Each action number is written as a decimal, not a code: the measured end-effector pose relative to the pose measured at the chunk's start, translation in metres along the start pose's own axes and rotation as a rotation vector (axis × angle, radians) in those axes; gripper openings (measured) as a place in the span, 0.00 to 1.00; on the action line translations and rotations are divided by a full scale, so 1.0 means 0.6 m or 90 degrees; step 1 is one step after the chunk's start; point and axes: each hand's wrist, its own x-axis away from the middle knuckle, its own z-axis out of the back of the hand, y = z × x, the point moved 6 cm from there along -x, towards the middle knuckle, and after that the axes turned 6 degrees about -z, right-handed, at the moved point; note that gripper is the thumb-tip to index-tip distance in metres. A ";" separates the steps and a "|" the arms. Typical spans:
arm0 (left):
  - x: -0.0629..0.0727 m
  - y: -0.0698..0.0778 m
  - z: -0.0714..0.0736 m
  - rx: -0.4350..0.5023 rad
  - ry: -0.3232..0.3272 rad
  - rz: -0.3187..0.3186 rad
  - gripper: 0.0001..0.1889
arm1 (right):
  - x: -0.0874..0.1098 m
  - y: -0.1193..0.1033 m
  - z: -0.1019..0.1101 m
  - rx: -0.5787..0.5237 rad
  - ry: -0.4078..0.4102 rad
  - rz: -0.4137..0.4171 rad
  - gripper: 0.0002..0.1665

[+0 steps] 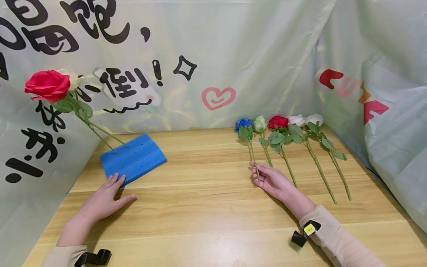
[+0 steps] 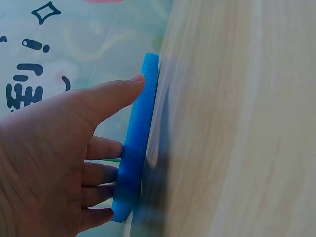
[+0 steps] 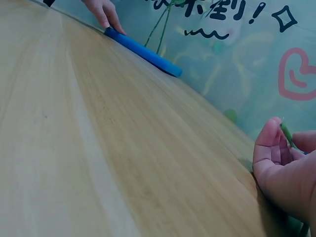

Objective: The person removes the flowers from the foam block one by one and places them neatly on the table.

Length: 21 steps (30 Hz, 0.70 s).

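Observation:
A blue foam block lies at the left of the table. My left hand rests its straight fingers on the block's near edge, with the thumb held out to the side. Two artificial roses stand in the block, leaning left: a red rose and, partly hidden behind it, a cream rose. Over on the right, my right hand pinches the lower stem of a blue rose between thumb and fingers. In the right wrist view the stem's cut green end shows at the fingertips.
Beside the blue rose lie several more in a row: a pale green rose, a red rose, a pale lilac rose and a white rose. A printed cloth hangs behind the wooden table and along both sides.

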 end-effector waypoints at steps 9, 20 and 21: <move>0.001 0.002 0.002 -0.001 -0.001 -0.002 0.52 | 0.006 -0.008 -0.001 0.167 0.008 0.003 0.25; -0.001 0.000 0.000 -0.002 -0.005 0.001 0.52 | 0.020 -0.032 0.011 0.288 -0.048 -0.037 0.33; 0.000 -0.001 0.000 -0.001 -0.006 0.001 0.52 | 0.021 -0.034 0.012 0.300 -0.051 -0.041 0.33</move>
